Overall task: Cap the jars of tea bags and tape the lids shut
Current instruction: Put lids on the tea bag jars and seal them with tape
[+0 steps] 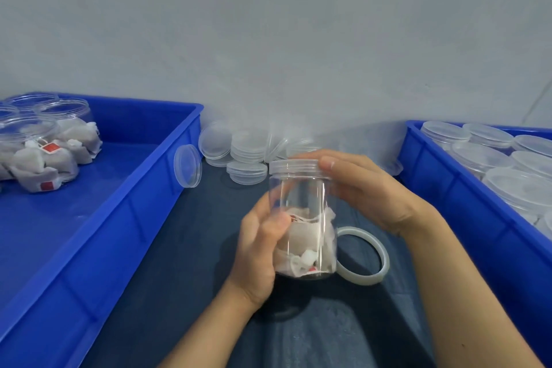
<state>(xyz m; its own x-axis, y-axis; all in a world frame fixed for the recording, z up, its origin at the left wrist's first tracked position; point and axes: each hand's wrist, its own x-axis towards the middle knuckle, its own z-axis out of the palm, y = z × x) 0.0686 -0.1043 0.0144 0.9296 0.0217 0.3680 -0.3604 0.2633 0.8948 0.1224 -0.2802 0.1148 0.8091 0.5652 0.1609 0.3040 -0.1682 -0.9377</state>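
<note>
A clear plastic jar (304, 218) with tea bags in its lower half is held upright just above the dark table mat. My left hand (258, 251) grips the jar's body from the left. A clear lid (294, 167) sits on the jar's mouth, and my right hand (363, 188) curls round that lid from the right. A roll of clear tape (366, 260) lies flat on the mat just right of the jar, partly hidden behind it.
A blue crate (119, 218) on the left holds open jars of tea bags (44, 155). Loose clear lids (246, 158) are piled at the back by the wall. A second blue crate (466, 206) on the right holds capped jars (504, 164).
</note>
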